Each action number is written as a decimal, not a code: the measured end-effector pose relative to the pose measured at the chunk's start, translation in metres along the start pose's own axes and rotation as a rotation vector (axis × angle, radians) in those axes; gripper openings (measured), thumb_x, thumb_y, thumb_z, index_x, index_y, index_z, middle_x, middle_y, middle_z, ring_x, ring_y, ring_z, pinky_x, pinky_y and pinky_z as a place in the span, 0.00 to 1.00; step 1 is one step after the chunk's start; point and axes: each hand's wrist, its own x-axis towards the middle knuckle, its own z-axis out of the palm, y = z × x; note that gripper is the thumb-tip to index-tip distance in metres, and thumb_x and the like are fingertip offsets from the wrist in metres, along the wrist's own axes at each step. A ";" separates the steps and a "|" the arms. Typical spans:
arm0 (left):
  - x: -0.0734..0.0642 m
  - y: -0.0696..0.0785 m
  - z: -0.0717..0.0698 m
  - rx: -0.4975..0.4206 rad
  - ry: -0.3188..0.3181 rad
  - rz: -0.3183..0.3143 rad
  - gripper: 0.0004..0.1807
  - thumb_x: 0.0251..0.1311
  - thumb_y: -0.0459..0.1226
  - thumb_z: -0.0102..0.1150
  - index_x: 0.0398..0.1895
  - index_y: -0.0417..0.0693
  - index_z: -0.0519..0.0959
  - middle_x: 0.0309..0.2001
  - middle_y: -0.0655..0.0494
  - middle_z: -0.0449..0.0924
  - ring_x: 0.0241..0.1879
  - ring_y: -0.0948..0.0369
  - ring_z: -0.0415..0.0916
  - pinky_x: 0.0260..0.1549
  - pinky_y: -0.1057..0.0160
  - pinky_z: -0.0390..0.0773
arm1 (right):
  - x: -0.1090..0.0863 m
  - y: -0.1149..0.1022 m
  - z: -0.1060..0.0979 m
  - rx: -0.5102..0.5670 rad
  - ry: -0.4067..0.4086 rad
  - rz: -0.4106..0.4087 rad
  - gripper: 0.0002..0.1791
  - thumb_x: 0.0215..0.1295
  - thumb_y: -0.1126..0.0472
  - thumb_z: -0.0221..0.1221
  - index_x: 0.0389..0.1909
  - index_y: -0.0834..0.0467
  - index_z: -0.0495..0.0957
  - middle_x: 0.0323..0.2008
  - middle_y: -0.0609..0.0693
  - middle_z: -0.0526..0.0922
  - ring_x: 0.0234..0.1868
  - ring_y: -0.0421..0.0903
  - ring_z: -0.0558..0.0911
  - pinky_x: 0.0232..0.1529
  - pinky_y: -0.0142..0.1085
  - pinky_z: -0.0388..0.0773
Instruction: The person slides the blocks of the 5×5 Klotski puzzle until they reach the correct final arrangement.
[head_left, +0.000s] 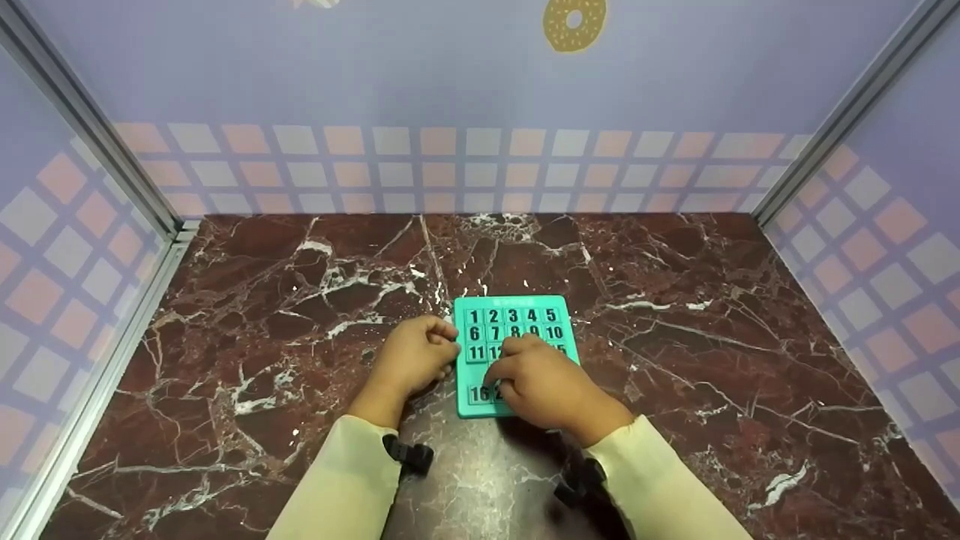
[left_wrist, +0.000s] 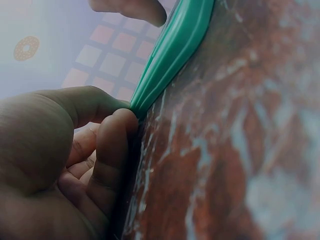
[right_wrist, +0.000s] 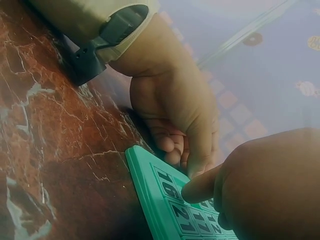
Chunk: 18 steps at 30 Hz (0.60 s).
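Head view: behind a veined tabletop (head_left: pixel 675 315), a lilac back wall (head_left: pixel 450 82) is seen; near the middle of the tabletop the green number board (head_left: pixel 510 301) is laid, with a gap between tile 11 (head_left: pixel 476 352) and tile 16 (head_left: pixel 479 394) in its leftmost column; of the two hands, the left hand (head_left: pixel 416 356) is pinched, thumb against finger, on the board's left edge, while the right hand (head_left: pixel 551 386) is held over the lower half, fingers loosely bent, nothing visibly pinched, one fingertip set down at that gap beside tile 16; for steady work, it is judged, the edge should be gripped firmly so that the board is not twisted, and any tile pushed squarely along its row or column with light pressure, since it might be jammed by a slanted push; much of the right-hand side of the lower rows is covered by the right hand; tile 21 (right_wrist: pixel 184 220) is shown clearly only from the right wrist, where the board is cut off below; the faint top lettering cannot be read.
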 end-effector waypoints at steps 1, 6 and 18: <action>0.000 0.000 0.000 0.001 0.000 -0.001 0.10 0.69 0.34 0.73 0.51 0.47 0.87 0.38 0.52 0.88 0.26 0.60 0.83 0.28 0.64 0.85 | 0.000 0.000 0.000 0.002 -0.002 0.000 0.16 0.66 0.68 0.61 0.41 0.51 0.95 0.34 0.47 0.84 0.38 0.48 0.80 0.49 0.46 0.81; -0.001 0.001 0.000 -0.009 -0.002 -0.001 0.10 0.69 0.34 0.72 0.51 0.46 0.87 0.38 0.52 0.88 0.26 0.61 0.83 0.28 0.65 0.85 | 0.001 0.000 0.001 0.005 -0.017 0.010 0.16 0.66 0.68 0.61 0.41 0.51 0.95 0.36 0.47 0.86 0.40 0.47 0.82 0.53 0.46 0.83; -0.002 0.002 0.000 0.001 0.004 0.001 0.10 0.70 0.35 0.73 0.51 0.47 0.87 0.38 0.53 0.89 0.25 0.61 0.83 0.27 0.65 0.84 | 0.000 0.004 0.001 0.015 -0.018 0.047 0.18 0.65 0.68 0.61 0.46 0.50 0.96 0.38 0.47 0.87 0.41 0.49 0.83 0.51 0.46 0.83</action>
